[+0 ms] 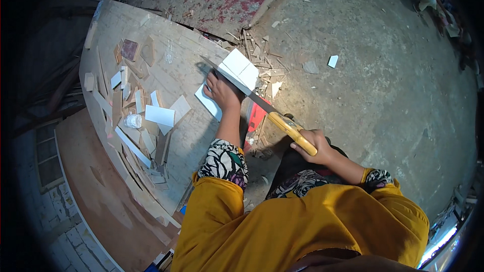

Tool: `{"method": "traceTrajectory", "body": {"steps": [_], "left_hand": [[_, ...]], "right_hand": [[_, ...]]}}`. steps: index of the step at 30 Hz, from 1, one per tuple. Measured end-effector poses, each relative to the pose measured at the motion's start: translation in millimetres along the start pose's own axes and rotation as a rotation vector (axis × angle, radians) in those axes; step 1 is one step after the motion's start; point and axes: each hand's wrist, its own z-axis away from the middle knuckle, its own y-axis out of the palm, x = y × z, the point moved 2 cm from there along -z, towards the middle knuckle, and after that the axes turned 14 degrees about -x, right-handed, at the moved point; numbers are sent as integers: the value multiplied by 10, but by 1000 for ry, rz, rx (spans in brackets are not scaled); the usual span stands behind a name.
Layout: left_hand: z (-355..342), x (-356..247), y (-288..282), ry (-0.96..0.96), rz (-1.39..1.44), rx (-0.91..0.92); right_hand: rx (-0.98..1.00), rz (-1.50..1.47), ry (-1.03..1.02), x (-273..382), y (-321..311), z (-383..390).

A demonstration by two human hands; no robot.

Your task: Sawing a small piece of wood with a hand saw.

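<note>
A handsaw with a yellow handle (295, 133) slants across the view, its grip wrapped by my right hand (313, 146). The thin metal blade (259, 102) lies across a white board (240, 68) at the bench's near right edge. Dark lines mark the board's white face, part of which reaches past the bench edge. My left hand (223, 90) holds the board down just left of the blade, fingers bent over it. Another white area (207, 102) shows beneath that hand; whether it belongs to the same board, I cannot tell.
Wood offcuts and white-faced pieces (160, 115) litter the left of the wooden bench (176, 65), around a small whitish container (132, 121). Scraps (267, 65) lie on the concrete floor (353, 35) beside the bench. A red object (257, 115) is below the blade.
</note>
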Motion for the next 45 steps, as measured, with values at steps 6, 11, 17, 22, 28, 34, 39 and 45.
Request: {"method": "traceTrajectory", "body": {"steps": [6,11,17,22,28,34,39,45], "left_hand": [[-99,136,103,-126,-54,-109],[-71,90,106,-200,8,-18],[10,693,579,-133,245,-189],[144,230,640,-732,1037,-318],[-185,178,75,-177,-114,24],[-281,45,-47,-266,-87,89],[-228,319,222,-90,-143,-81],[-294,164,58,-193,-60,-67]], "right_hand": [[-39,-7,-12,95,160,-214],[-66,-7,-78,69,291,-147],[-60,19,-110,35,458,-391],[-51,30,-142,-302,424,-495],[-78,-26,-76,-91,38,87],[-51,-48,-114,-180,308,-683],[-5,-37,-7,-212,186,-288],[-46,-25,-55,-212,97,-240]]}}
